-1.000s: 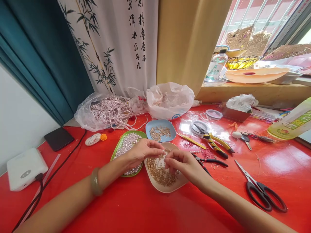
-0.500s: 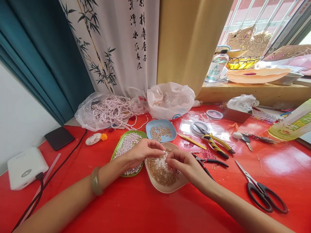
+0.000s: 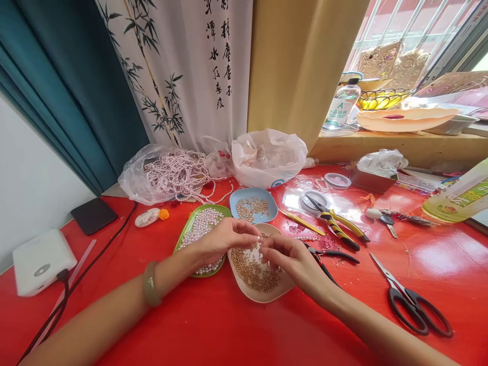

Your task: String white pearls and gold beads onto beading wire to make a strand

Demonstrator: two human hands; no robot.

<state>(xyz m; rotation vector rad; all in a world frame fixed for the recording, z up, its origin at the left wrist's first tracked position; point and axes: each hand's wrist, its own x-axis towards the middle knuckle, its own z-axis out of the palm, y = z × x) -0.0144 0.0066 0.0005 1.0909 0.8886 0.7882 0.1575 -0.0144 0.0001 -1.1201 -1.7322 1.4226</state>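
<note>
Over the cream tray [image 3: 263, 299] of gold beads [image 3: 253, 269], both my hands meet with their fingertips close together. Thumb and forefinger of my left hand [image 3: 224, 239] pinch a tiny white pearl bead [image 3: 259, 239]. My right hand [image 3: 287, 254] is closed in a pinch just to the right; whatever it grips is too small to make out. Beneath the left wrist lies a green tray [image 3: 185, 229] with white pearl beads [image 3: 206, 223], partly covered by that hand. Behind the hands sits a blue dish [image 3: 238, 195] holding gold-coloured pieces [image 3: 251, 208].
To the right lie yellow tweezers [image 3: 303, 222], yellow-black pliers [image 3: 339, 223], black-handled pliers [image 3: 335, 254] and scissors [image 3: 409, 300]. Bags with pearl strands [image 3: 179, 173] and clear wrapping [image 3: 267, 157] stand at the back. A white box [image 3: 41, 262] with a cable is at left.
The hands hold nearly the same pinch over the cream tray. The whole view has shifted very slightly; nothing else has visibly moved.
</note>
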